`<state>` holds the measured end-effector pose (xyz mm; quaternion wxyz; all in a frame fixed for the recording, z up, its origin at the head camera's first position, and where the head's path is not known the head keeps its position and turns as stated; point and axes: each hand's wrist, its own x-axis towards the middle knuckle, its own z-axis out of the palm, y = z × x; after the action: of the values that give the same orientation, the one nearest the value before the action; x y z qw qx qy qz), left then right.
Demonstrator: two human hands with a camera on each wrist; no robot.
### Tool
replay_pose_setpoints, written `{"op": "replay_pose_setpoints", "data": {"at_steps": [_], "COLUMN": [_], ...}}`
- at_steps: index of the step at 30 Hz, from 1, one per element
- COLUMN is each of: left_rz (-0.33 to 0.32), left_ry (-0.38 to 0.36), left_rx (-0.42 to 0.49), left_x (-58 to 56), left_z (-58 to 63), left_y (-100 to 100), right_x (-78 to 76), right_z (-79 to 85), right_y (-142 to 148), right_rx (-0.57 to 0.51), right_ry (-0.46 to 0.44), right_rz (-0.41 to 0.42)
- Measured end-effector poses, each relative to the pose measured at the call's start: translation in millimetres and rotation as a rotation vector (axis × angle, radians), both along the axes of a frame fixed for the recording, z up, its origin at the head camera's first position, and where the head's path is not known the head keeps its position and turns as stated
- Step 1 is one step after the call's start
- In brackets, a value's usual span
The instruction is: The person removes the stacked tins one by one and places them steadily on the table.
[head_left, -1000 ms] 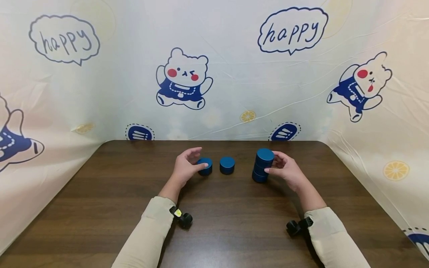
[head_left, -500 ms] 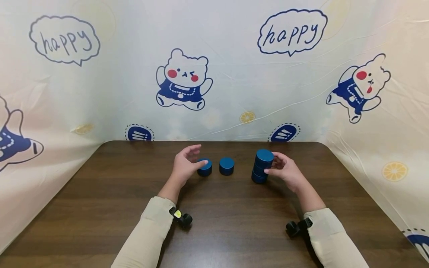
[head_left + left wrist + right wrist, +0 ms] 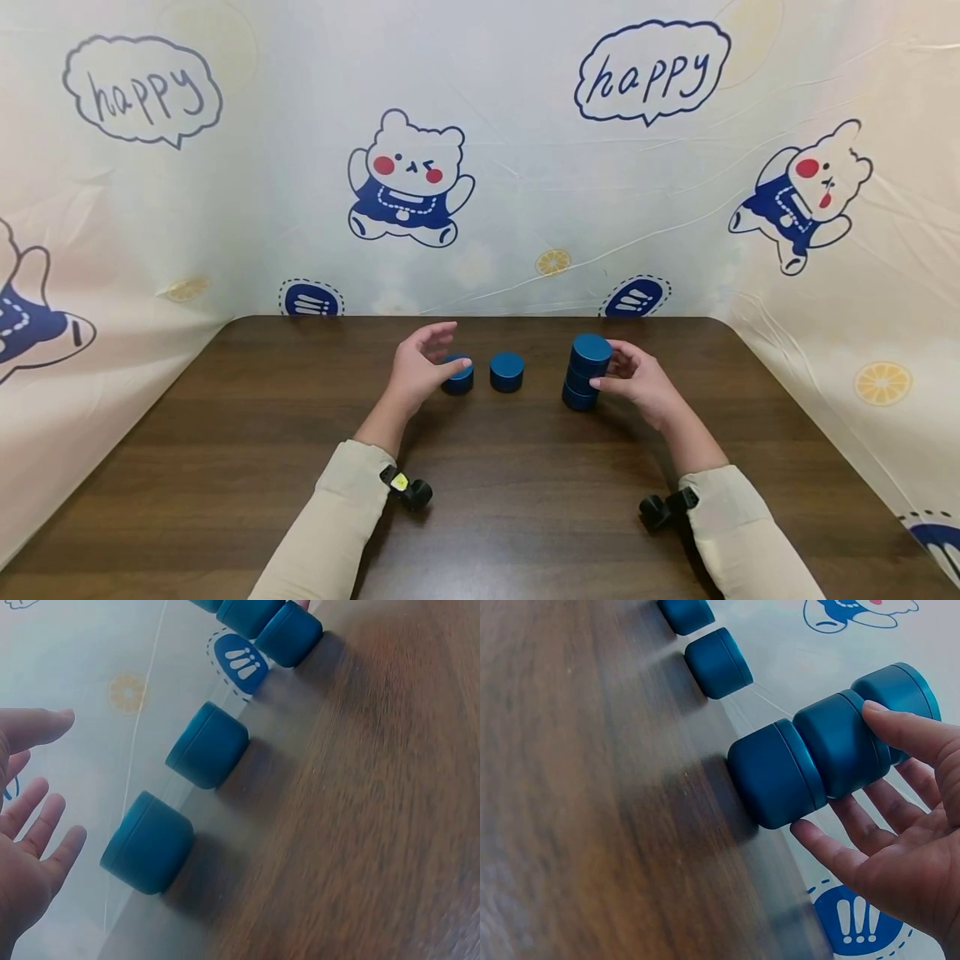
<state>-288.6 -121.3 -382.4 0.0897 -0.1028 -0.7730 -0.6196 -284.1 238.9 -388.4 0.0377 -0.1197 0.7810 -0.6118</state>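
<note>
Three blue round lidded tins stand in a stack on the right of the table. My right hand holds this stack from its right side. In the right wrist view the thumb lies on the middle tin, with the fingers on the opposite side; the lowest tin sits on the table. Two single tins stand to the left, the nearer one beside my left hand and another apart. The left fingers and thumb are spread; the left wrist view shows a gap between them and the tin.
A brown wood-grain table carries everything. Pale printed cloth hangs behind and along both sides. Small black cameras are strapped at the left wrist and right wrist.
My left hand shifts very slightly, its thumb now a little further right over the near tin. The right hand, the stack and the single tins stay where they were.
</note>
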Motion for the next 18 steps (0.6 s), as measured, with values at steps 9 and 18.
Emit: {"op": "replay_pose_setpoints", "data": {"at_steps": [9, 18], "left_rz": [-0.042, -0.061], "left_ry": [0.032, 0.041], "left_rx": [-0.011, -0.042], "left_x": [6.3, 10.1], "left_z": [8.3, 11.8], "left_y": [8, 17], "right_x": [-0.5, -0.3], "right_z": [-0.5, 0.3], "right_y": [0, 0], "right_rx": [0.000, -0.003], "right_ry": [0.001, -0.005], "right_rz": [-0.002, -0.001]}}
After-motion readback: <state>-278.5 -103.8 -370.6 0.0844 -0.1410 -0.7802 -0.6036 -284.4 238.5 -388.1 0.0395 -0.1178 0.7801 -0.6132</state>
